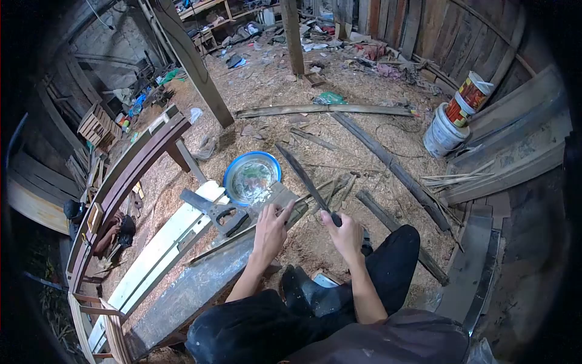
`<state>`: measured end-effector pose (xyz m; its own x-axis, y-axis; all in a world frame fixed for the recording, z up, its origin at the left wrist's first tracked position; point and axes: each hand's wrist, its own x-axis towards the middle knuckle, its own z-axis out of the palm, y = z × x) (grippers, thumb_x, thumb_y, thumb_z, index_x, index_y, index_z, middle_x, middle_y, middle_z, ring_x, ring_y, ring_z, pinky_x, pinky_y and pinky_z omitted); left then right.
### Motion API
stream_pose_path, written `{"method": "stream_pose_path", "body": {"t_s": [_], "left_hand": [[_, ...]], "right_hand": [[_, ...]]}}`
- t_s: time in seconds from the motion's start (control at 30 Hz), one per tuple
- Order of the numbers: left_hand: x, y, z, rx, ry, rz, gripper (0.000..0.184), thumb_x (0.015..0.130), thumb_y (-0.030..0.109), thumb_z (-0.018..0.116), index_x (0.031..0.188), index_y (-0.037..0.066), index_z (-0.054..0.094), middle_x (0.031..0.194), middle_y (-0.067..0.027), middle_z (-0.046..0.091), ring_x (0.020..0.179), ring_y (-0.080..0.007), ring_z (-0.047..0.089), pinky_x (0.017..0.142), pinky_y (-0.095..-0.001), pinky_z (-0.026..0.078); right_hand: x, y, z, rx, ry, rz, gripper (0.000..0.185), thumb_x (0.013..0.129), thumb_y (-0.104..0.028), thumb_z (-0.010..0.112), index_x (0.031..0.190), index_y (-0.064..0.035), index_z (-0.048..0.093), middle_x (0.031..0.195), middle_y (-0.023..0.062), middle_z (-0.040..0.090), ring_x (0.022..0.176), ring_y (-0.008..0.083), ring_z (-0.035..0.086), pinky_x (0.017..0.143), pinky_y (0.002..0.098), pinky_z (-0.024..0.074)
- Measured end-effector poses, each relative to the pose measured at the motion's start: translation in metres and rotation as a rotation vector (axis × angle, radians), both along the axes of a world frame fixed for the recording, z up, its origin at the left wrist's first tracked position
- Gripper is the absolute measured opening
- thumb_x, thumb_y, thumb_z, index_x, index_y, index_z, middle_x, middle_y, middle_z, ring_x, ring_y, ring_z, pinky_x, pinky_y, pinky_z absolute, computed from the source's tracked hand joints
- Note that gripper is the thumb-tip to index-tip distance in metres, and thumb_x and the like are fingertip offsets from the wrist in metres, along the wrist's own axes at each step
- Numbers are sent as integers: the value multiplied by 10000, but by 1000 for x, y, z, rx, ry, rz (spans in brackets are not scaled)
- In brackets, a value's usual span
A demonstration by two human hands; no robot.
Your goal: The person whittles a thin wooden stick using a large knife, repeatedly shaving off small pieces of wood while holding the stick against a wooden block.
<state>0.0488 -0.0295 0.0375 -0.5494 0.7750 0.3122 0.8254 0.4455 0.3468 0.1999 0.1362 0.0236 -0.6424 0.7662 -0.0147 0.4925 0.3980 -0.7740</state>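
Note:
My right hand (344, 233) grips the black handle of a machete (301, 175), its long dark blade pointing up and left. My left hand (270, 233) is over a long thin wooden strip (227, 244), fingers partly bent around it; the fingertips are partly hidden. That strip lies along a grey, worn plank bench (188, 297) beside my knees. A handsaw (223, 213) with a dark handle rests just left of my left hand. Beyond it, a blue-rimmed basin (251, 177) holds something pale and greenish.
Wood shavings cover the floor. A dark beam (394, 170) and a shorter board (400, 236) lie to the right. A post (193, 60) stands ahead. Stacked buckets (451, 121) lean by the right wall. Another person (112, 236) is partly visible behind the curved frame (130, 176) at left.

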Motion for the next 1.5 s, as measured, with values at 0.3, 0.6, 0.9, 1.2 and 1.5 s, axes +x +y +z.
{"method": "stream_pose_path", "body": {"t_s": [0.3,0.6,0.9,1.2,1.5], "left_hand": [[-29,4,43,-84,80,-228,352,955,315,661,1292,234,719,986,-66,583,1016,-239,573,933,-417,433],[-68,24,17,-145,327,-435,475,873,156,610,1337,243,664,1169,-31,629,1246,-226,529,1159,-433,344],[-54,5,-15,-34,261,-303,360,833,111,640,1172,175,743,1170,-46,658,1183,-238,612,1030,-374,501],[-46,-31,-12,46,-61,-205,423,737,-35,662,1135,70,757,1269,-119,689,1355,-304,564,1076,-403,514],[-24,-28,-15,267,-279,52,248,876,45,708,1120,2,730,1305,-193,656,1191,-396,656,971,-443,568]], "right_hand": [[4,11,13,-19,-61,-98,710,901,-728,608,869,-35,755,704,201,698,726,407,708,653,481,513],[17,19,29,114,-8,-166,630,922,-634,653,900,-15,765,745,214,706,756,398,714,691,481,515],[20,28,12,96,26,-195,645,937,-622,642,916,15,746,706,214,680,725,397,700,674,471,503],[4,7,19,28,-35,-76,600,933,-616,652,928,-25,757,729,206,683,743,388,700,681,460,499],[-13,-11,14,28,-87,20,628,928,-638,642,827,-21,703,677,209,640,680,414,658,653,491,467]]}}
